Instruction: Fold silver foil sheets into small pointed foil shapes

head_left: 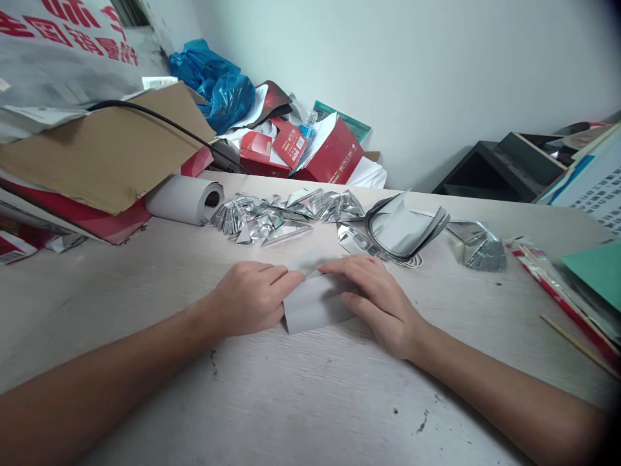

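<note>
A folded sheet of grey-silver paper (315, 304) lies on the pale wooden table (310, 401) in front of me. My left hand (247, 298) rests at its left edge, fingers curled and pressed onto the fold. My right hand (373, 301) lies flat over its right part, fingers stretched toward the left hand and pressing the paper down. Both sets of fingertips meet near the paper's top edge.
Behind the hands lie several folded silver paper pieces (286, 217), a curled stack of silver sheets (407, 230), another folded piece (480, 249) and a paper roll (187, 199). Cardboard and red boxes (107, 155) crowd the left; a green sheet (596, 268) and sticks lie right.
</note>
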Available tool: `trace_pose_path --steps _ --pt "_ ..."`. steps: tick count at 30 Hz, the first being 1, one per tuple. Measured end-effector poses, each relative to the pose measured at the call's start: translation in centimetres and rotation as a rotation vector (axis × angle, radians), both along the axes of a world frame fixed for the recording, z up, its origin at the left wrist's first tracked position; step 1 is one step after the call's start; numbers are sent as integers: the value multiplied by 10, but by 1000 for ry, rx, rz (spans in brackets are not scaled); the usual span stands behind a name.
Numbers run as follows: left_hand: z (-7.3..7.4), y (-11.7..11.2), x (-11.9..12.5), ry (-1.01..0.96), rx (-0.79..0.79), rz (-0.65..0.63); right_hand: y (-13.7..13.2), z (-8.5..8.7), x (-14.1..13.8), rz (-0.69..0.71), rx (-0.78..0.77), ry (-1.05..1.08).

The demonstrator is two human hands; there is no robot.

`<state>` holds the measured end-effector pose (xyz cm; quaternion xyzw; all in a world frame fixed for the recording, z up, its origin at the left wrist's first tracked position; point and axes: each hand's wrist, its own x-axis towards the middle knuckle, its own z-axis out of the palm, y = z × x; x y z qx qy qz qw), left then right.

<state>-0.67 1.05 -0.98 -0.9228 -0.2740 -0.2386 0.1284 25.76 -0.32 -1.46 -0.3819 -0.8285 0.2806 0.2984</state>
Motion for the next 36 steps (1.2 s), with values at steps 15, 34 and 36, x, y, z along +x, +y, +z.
trace_pose_path --steps 15,34,36 --pt "-3 23 -13 -264 -366 -210 6 -6 -7 -77 150 50" --pt "-4 24 -13 -243 -346 -263 7 -3 -7 -41 228 44" --pt "-3 23 -14 -254 -360 -273 7 -4 -6 -24 236 44"
